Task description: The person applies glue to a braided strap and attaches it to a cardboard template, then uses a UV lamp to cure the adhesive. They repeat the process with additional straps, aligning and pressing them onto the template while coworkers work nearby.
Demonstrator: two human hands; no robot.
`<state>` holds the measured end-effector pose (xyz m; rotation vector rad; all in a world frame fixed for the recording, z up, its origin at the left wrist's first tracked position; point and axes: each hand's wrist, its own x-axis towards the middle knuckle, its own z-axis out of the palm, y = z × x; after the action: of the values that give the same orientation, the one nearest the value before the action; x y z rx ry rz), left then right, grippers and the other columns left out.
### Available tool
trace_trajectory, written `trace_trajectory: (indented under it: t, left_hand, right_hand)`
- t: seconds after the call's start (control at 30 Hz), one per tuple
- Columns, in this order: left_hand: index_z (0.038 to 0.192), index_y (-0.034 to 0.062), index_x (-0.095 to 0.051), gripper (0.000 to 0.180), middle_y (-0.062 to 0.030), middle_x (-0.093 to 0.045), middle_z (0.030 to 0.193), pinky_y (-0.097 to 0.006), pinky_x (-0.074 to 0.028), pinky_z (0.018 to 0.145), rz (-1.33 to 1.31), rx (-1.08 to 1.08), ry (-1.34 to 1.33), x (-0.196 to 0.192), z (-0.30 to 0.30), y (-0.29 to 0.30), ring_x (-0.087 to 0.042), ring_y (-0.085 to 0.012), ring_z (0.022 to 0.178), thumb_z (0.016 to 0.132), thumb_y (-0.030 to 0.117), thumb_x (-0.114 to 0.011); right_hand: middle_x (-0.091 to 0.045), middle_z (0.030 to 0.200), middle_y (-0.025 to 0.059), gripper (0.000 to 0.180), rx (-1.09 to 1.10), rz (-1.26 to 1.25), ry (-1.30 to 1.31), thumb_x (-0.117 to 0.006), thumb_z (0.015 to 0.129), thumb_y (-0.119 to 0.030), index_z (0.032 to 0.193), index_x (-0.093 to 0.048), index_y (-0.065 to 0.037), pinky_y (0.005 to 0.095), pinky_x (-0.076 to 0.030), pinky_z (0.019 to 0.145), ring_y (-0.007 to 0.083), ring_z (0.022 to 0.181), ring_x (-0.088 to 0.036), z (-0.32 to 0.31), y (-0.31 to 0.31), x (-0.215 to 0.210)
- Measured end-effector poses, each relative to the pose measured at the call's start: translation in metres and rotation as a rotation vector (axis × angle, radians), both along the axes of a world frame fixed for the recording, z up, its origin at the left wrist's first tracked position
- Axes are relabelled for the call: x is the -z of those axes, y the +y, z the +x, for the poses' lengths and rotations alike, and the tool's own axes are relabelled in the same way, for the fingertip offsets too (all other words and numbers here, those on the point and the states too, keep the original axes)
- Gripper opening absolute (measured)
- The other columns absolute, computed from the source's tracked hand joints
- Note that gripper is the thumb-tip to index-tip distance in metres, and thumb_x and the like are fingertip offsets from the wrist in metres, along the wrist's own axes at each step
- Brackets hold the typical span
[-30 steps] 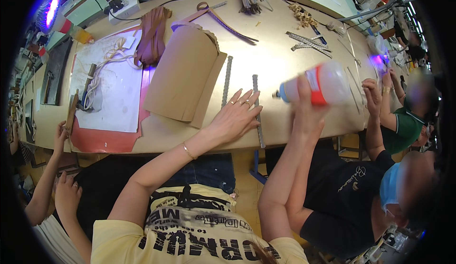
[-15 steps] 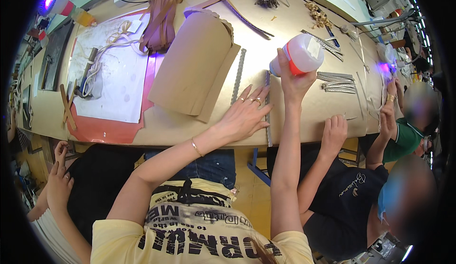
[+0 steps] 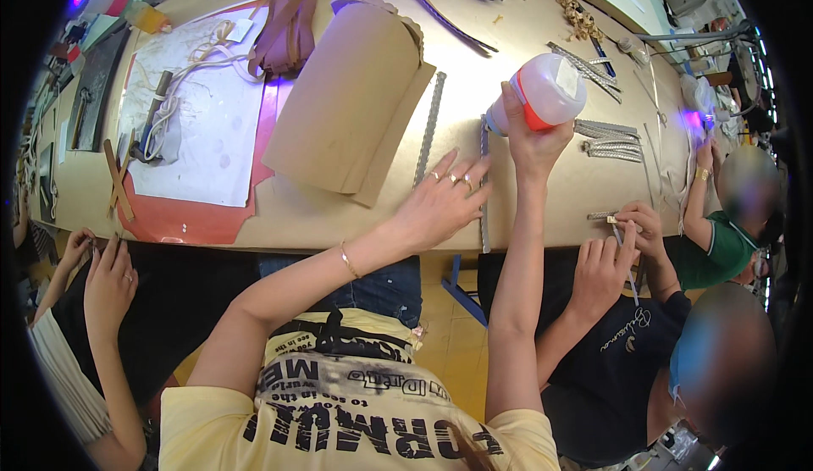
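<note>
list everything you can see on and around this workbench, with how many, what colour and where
squeeze bottle: one, white with red collar, in the right hand, nozzle down on the strip
metal strip: one, grey, under both hands
second metal strip: one, grey, beside the card
folded card: one, tan, centre
white sheet: one, on a red mat, left
workbench: one, pale wood
co-worker's hands: two, right edge
left hand: pressing the strip
right hand: gripping the bottle

Craft workshop, shared workbench (image 3: pixel 525 208), leather straps (image 3: pixel 288 18)
</note>
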<state>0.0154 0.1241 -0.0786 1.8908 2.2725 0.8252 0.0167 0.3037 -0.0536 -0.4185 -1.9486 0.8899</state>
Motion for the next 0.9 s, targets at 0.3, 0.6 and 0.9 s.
trace_trajectory:
  t: [0.3, 0.6, 0.9]
  left_hand:
    - [0.115, 0.0058, -0.061, 0.044, -0.0126, -0.057, 0.126, -0.044, -0.032, 0.109, 0.048, 0.082, 0.136, 0.008, 0.04, -0.019, -0.049, -0.0271, 0.124, 0.086, 0.039, -0.061]
    - [0.129, 0.0186, -0.052, 0.065, -0.0065, -0.03, 0.147, -0.061, -0.03, 0.105, 0.134, -0.001, 0.081, 0.039, 0.053, -0.015, -0.048, -0.024, 0.124, 0.073, 0.039, -0.076]
    - [0.114, 0.0141, -0.058, 0.045, -0.005, -0.041, 0.122, -0.053, -0.037, 0.1, 0.259, 0.0, 0.051, 0.026, 0.052, -0.022, -0.053, -0.0217, 0.107, 0.075, 0.029, -0.073]
  right_hand:
    - [-0.069, 0.096, 0.0091, 0.038, -0.008, -0.093, -0.013, -0.083, 0.074, -0.015, 0.102, -0.065, 0.003, 0.0317, -0.052, 0.081, 0.0163, 0.086, -0.066, 0.014, -0.007, 0.001]
    - [-0.07, 0.091, 0.0094, 0.037, -0.031, -0.111, -0.043, -0.084, 0.073, -0.015, 0.099, -0.065, 0.003, 0.0313, -0.052, 0.078, 0.0169, 0.082, -0.067, 0.027, -0.017, -0.002]
    - [-0.071, 0.085, 0.0103, 0.04, -0.031, -0.05, -0.022, -0.085, 0.07, -0.016, 0.098, -0.064, 0.004, 0.0291, -0.053, 0.072, 0.017, 0.076, -0.069, 0.043, -0.022, -0.002]
